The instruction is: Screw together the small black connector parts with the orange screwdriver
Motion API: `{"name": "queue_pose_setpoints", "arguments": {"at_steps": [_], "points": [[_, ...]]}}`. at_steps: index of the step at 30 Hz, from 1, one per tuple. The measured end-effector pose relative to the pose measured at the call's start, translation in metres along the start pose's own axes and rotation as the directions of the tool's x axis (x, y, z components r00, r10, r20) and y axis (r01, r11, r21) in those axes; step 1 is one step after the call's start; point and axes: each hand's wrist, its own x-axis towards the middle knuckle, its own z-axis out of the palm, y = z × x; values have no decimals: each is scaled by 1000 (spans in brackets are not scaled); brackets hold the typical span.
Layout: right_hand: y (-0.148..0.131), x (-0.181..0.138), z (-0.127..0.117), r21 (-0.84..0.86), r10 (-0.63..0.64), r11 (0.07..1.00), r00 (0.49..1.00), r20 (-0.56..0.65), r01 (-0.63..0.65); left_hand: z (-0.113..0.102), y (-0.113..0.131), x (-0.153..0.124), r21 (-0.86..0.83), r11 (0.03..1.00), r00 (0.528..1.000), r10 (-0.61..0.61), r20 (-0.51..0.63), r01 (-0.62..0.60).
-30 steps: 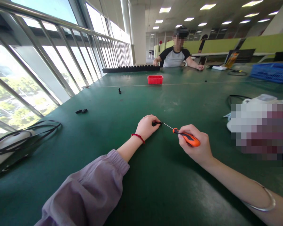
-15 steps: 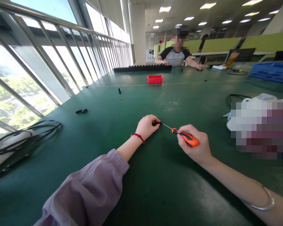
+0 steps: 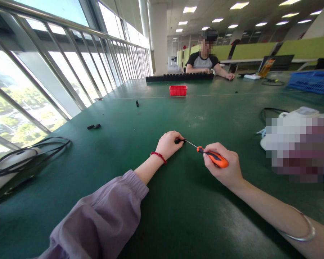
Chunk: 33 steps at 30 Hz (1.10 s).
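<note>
My right hand (image 3: 223, 163) is closed round the orange and black handle of a screwdriver (image 3: 215, 158). Its thin metal shaft points left, and the tip meets a small black part (image 3: 177, 141). That part is pinched by the fingers of my left hand (image 3: 168, 144), low over the green table (image 3: 175, 216). Fingers cover much of the part, so its exact kind does not show. A red cord circles my left wrist, and a silver bangle is on my right forearm.
Small black pieces (image 3: 94, 126) lie at the left, another (image 3: 137, 103) farther off. A red bin (image 3: 178, 90) and long black toothed strip (image 3: 179, 77) stand ahead, before a seated person (image 3: 203, 61). Cables (image 3: 51, 144) lie left; a white bag (image 3: 270, 133) and blue basket (image 3: 310, 82) right.
The long black strip at the far end has shifted to the right, and the seated person has moved slightly. Both my hands and the screwdriver keep nearly the same place.
</note>
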Motion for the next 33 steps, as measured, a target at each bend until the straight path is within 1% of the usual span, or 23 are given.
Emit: {"name": "queue_pose_setpoints", "arguments": {"at_steps": [6, 12, 16, 22, 26, 30, 33], "points": [[2, 1, 1, -2, -3, 1000, 1000, -23, 3, 0, 0, 0, 5, 1000, 1000, 5, 1, -5], [3, 0, 0, 11, -8, 1000, 1000, -17, 8, -1, 1, 0, 18, 1000, 1000, 3, 9, -3], [3, -1, 1, 28, 12, 1000, 1000, -14, -12, 0, 1, 0, 22, 1000, 1000, 13, 4, -13], [2, 1, 0, 44, 4, 999, 1000, 25, -5, 0, 0, 1, 31, 999, 1000, 23, 7, -24], [2, 2, -1, 2, -17, 1000, 1000, 0, 17, -1, 1, 0, 56, 998, 1000, 27, 11, -27], [3, -1, 2, -69, 13, 998, 1000, -17, -14, -1, 3, 0, 89, 995, 999, 32, 26, -34], [3, -2, 4, -69, 46, 996, 998, -48, -49, -1, 4, 0, 127, 991, 999, 38, 33, -42]]}}
